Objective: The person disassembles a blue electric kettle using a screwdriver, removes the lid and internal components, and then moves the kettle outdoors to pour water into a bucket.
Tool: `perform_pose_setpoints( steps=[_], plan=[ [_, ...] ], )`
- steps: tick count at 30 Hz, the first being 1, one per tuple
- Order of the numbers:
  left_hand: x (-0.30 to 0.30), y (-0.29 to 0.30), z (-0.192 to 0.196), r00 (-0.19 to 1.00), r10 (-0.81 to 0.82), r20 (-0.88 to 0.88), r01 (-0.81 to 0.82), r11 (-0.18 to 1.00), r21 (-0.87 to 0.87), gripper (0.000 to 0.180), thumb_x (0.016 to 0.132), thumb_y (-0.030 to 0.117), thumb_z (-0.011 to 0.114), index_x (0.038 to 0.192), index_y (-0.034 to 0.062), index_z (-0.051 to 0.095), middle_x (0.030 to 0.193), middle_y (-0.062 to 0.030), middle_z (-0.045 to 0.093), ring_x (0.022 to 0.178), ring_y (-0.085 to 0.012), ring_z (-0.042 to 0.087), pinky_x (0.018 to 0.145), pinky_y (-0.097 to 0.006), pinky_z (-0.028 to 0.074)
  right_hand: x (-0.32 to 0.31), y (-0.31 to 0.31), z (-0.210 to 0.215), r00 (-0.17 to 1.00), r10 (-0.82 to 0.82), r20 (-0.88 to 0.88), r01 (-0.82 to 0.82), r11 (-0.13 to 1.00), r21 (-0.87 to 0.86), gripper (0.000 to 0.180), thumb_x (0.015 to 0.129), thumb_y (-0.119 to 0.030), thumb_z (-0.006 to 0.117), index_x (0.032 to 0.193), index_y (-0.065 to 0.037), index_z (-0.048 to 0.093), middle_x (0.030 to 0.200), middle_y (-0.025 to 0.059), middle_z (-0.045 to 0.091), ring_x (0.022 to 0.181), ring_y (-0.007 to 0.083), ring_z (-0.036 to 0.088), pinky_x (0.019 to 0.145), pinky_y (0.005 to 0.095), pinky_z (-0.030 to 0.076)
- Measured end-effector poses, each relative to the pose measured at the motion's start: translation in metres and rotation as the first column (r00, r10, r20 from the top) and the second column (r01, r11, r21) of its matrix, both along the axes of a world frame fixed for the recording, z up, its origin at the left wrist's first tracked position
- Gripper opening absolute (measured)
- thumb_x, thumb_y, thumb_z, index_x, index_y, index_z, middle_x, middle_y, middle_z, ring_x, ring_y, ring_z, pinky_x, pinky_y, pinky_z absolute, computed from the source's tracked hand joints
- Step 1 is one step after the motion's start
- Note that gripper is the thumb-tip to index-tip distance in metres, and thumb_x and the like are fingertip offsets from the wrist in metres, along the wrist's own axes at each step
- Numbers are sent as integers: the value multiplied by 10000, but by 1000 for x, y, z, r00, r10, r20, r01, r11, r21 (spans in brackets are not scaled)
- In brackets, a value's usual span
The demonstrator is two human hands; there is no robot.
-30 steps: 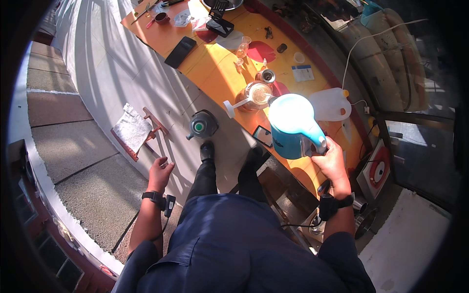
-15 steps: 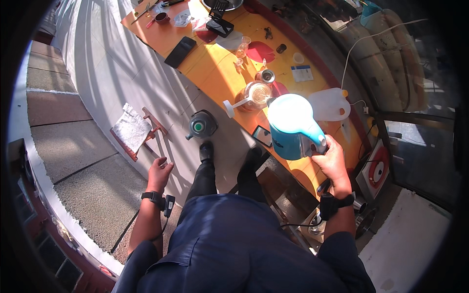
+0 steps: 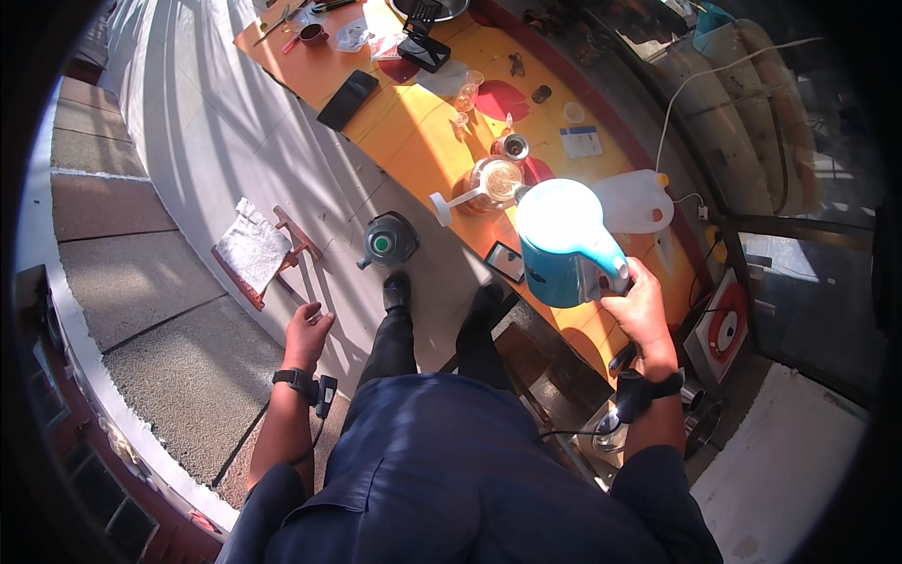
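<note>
My right hand (image 3: 642, 305) is closed around the handle of a blue electric kettle (image 3: 550, 275) with a pale, sunlit top. The kettle is held above the orange table, its spout at the rim of a round glass teapot (image 3: 496, 180). A thin stream seems to run from the spout into the pot, where pale liquid glints. The pot's white-ended handle (image 3: 441, 209) sticks out to the left. Away from the table, my left hand (image 3: 308, 334) hangs with its fingers loosely curled in and nothing visible in them.
Behind the pot stand a metal-topped canister (image 3: 513, 147) and small glass cups (image 3: 465, 97). A white plastic jug (image 3: 634, 201) lies right of the kettle. A dark phone (image 3: 505, 261) is by the near edge. On the floor are a water bottle (image 3: 388, 241) and a folding stool (image 3: 258, 246).
The kettle and my right hand have shifted very slightly to the right. My left hand has stayed where it was.
</note>
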State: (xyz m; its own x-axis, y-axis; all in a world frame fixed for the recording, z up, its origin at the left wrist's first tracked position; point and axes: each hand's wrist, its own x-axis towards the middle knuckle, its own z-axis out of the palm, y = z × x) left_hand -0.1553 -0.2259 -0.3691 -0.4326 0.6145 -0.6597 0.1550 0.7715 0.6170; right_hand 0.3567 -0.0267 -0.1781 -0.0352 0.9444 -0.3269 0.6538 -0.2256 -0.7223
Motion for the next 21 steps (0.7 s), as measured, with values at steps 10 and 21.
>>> perform_pose_setpoints(
  steps=[10,21],
  plan=[
    [4,2,3,999,41,27,-41,999,2,552,935,210,816,1379,-51,620,1325,-203,709,1196,-267,707,1018,-366,565,1,3,4,998,27,48,-28,1000,3,383,711,43,735,1090,8,691,959,80,699,925,180,656,874,323,529],
    [-5,-8,-12,1000,-7,-1,7,1000,4,551,956,195,798,1417,-32,601,1360,-152,679,1130,-205,699,835,-311,577,2,3,2,999,24,33,-24,1000,-9,387,707,32,733,1091,14,686,962,81,698,934,182,658,878,327,532]
  ],
)
